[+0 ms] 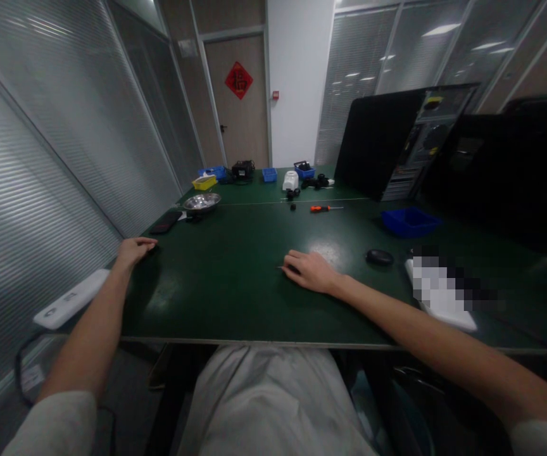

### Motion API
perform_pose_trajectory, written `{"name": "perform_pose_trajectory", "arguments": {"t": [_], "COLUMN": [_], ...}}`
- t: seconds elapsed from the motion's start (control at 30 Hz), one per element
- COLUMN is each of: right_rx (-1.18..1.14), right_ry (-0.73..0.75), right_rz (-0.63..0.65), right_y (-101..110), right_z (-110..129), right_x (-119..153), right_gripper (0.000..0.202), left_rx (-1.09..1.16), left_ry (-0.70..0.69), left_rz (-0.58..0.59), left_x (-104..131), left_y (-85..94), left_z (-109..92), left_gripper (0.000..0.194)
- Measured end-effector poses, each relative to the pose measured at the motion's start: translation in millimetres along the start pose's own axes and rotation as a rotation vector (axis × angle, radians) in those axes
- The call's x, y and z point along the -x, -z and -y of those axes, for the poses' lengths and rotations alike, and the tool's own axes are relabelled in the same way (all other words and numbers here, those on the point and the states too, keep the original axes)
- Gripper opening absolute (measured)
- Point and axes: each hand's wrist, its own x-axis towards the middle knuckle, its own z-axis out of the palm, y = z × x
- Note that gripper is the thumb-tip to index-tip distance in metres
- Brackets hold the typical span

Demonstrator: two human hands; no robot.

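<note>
My left hand (135, 249) rests at the left edge of the green table (226, 272), its fingers stretched out and nothing visible in them. Just beyond it lies a dark phone-like slab (166, 222). Over the middle of the table is my right hand (310, 271), thumb and fingers pressed together. A thin, short sliver (279, 267) pokes out to the left of those fingertips, too small to name. To the right of this hand sits a black computer mouse (378, 257). Farther off lies a screwdriver (321, 208) with an orange and black handle.
A metal bowl (202, 202) and yellow tray (204, 182) stand at the far left. White and black parts (291, 181) lie at the back. On the right are a blue tray (410, 221), a computer case (382, 142) and a blurred-out white object (444, 304). A power strip (71, 299) is front left.
</note>
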Motion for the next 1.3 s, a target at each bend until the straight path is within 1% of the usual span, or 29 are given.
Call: {"name": "perform_pose_trajectory", "arguments": {"t": [0.07, 0.1, 0.17, 0.23, 0.3, 0.37, 0.43, 0.47, 0.53, 0.63, 0.73, 0.93, 1.03, 1.3], "right_rx": [-0.009, -0.014, -0.019, -0.032, -0.062, -0.089, -0.099, -0.102, -0.108, -0.137, -0.156, -0.149, -0.141, -0.117], "right_ry": [-0.007, -0.009, -0.010, -0.017, -0.026, -0.030, -0.029, -0.030, -0.037, -0.049, -0.058, -0.046, -0.051, -0.064], "right_rz": [-0.002, 0.001, 0.013, 0.016, 0.005, -0.011, -0.018, -0.019, -0.020, -0.022, -0.026, -0.013, -0.005, -0.012], "right_y": [0, 1, 2, 2, 1, 0, -2, -2, -2, -1, 1, 3, 3, 2], "right_z": [-1, -1, 0, 2, 2, 2, 2, 2, 2, 3, 2, 3, 4, 7], "right_x": [0, 0, 0, 0, 0, 0, 0, 0, 0, -1, -1, 1, 1, 1], "right_gripper": [0.025, 0.025, 0.025, 0.024, 0.022, 0.021, 0.020, 0.020, 0.019, 0.019, 0.018, 0.018, 0.018, 0.018], "left_rx": [0.015, 0.036, 0.085, 0.153, 0.175, 0.224, 0.285, 0.305, 0.334, 0.382, 0.405, 0.265, 0.253, 0.284], "left_ry": [-0.020, -0.045, -0.158, -0.319, -0.443, -0.548, -0.639, -0.666, -0.694, -0.715, -0.744, -0.858, -0.895, -0.914], "left_rz": [0.034, 0.077, 0.207, 0.381, 0.557, 0.683, 0.760, 0.775, 0.764, 0.723, 0.715, 0.689, 0.683, 0.657], "left_x": [4, 9, 24, 50, 82, 114, 141, 151, 164, 170, 170, 172, 174, 180], "left_y": [-11.8, -20.7, -44.2, -73.3, -104.6, -133.9, -157.5, -166.3, -177.8, -181.5, -175.4, -160.1, -159.7, -160.2], "left_z": [-14, -24, -53, -88, -124, -156, -179, -187, -195, -195, -191, -190, -190, -190], "left_gripper": [0.039, 0.040, 0.042, 0.043, 0.042, 0.040, 0.037, 0.036, 0.034, 0.031, 0.034, 0.033, 0.030, 0.028]}}
